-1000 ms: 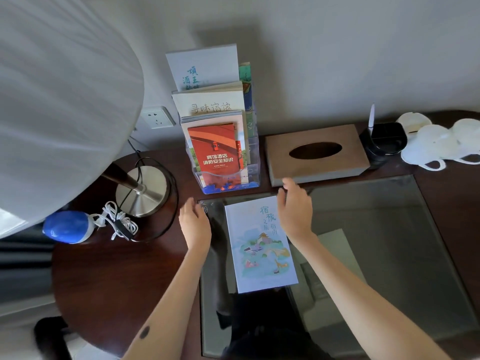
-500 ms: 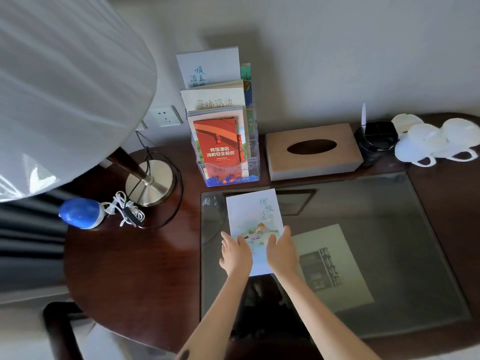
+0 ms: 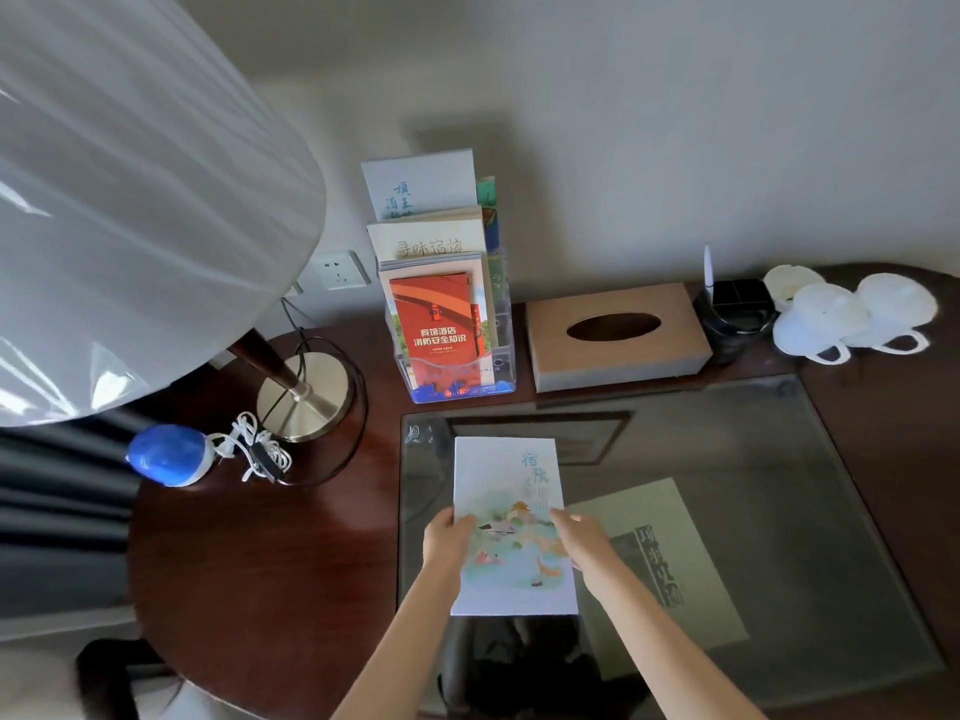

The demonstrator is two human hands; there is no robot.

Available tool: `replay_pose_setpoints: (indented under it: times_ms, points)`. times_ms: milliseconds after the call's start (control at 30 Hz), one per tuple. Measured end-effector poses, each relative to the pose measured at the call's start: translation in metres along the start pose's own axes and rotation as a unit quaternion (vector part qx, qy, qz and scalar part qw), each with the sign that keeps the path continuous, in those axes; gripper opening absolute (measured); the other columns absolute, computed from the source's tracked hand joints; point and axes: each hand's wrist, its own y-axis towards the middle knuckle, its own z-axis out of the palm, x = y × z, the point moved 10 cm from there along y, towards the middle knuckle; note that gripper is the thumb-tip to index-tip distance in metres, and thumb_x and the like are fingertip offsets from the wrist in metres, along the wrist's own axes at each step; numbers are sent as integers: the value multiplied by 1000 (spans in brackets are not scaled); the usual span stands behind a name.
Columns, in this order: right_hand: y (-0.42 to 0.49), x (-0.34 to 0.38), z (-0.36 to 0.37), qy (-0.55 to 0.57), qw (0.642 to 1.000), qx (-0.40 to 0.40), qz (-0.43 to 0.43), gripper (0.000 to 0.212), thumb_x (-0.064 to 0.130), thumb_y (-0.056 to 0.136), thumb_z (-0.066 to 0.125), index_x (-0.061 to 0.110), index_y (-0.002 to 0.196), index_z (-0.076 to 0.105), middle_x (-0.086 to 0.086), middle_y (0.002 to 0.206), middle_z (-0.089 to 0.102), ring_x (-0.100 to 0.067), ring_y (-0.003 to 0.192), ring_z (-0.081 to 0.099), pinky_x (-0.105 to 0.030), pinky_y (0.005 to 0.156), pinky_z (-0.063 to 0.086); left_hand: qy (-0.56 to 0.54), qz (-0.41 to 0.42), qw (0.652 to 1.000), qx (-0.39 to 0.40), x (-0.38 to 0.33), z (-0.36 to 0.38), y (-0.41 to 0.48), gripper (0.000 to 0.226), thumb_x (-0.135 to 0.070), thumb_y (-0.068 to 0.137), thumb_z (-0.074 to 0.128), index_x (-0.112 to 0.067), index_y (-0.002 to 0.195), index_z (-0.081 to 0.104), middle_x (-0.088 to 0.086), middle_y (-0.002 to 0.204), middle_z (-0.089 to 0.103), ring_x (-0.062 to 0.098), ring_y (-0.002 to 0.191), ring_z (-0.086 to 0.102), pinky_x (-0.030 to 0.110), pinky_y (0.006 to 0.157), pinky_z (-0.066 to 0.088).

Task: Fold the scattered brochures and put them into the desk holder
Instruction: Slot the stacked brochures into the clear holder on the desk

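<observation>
A folded white brochure with a pastel picture and blue characters is over the glass desk pad. My left hand grips its left edge and my right hand grips its right edge, thumbs on top. The clear tiered desk holder stands against the wall beyond it, with a red brochure in front and several pale ones behind. A greenish brochure with dark characters lies on the glass to the right.
A brown tissue box sits right of the holder, then a black pen stand and white cups. At left stand a lamp base with its large shade, a blue device and a coiled white cord.
My hands moved from the brochure's top end to its sides lower down and took hold of both edges. The brochure now looks raised off the glass. The camera view shifted.
</observation>
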Motion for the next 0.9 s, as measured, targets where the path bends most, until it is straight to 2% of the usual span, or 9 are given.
replay_pose_setpoints:
  times_ms: [100,200,267,333,400,567,633,733,900]
  points:
    - [-4,16,-9,19,999,19,-36,32,26,95,49,0,112,57,-9,92,61,-19,77,56,-30,71,49,-35,34,999,24,-18,-4,-7,11,-4,87,55,-11,85,64,18,100,68,38,93,65,55,87,52]
    - [-11,58,-31,45,992,-3,-116,30,14,91,55,-13,103,57,-29,107,61,-40,98,59,-50,97,46,-82,106,990,46,-59,-10,-18,12,-3,89,55,-7,94,65,21,105,68,43,101,63,61,87,50]
    - [-22,98,-43,65,983,2,-174,25,11,91,56,-12,101,58,-33,109,59,-39,95,61,-45,89,50,-98,169,980,47,-99,-16,-30,14,-3,89,56,-10,96,67,19,106,68,41,103,63,59,90,49]
    - [-35,143,-54,81,969,9,-232,8,9,90,57,3,89,62,-26,99,63,-24,81,62,-35,78,55,-107,231,966,38,-144,-23,-43,17,-3,88,57,-16,91,68,17,106,69,34,99,64,57,91,49]
    - [-47,190,-67,92,951,-7,-295,5,7,89,59,7,85,62,-24,92,64,-22,79,59,-39,77,55,-113,290,950,17,-192,-32,-56,19,-2,87,59,-17,90,69,15,100,69,27,92,63,53,92,50]
    - [-80,300,-92,100,902,-51,-416,12,6,86,62,17,83,63,6,76,65,-18,78,64,-26,69,55,-133,393,908,-55,-299,-55,-75,20,-6,82,66,-22,93,70,-3,84,69,13,82,61,36,84,52]
    - [-88,333,-100,101,887,-77,-444,12,6,84,63,17,81,65,8,75,66,-20,78,66,-32,72,57,-147,413,896,-68,-328,-60,-76,21,-7,83,65,-23,96,68,-4,85,69,16,85,64,35,85,53]
    - [-94,367,-104,93,867,-126,-473,9,8,83,64,7,89,70,-6,85,71,-30,85,68,-45,81,56,-157,416,889,-111,-354,-67,-70,22,-11,85,62,-22,102,68,-3,89,68,21,91,65,32,84,53]
    - [-85,400,-99,98,856,-151,-485,12,8,82,62,6,91,70,-8,88,71,-24,83,67,-47,81,55,-150,428,876,-164,-385,-75,-61,21,-15,87,58,-25,103,68,-8,87,67,12,79,58,26,77,50]
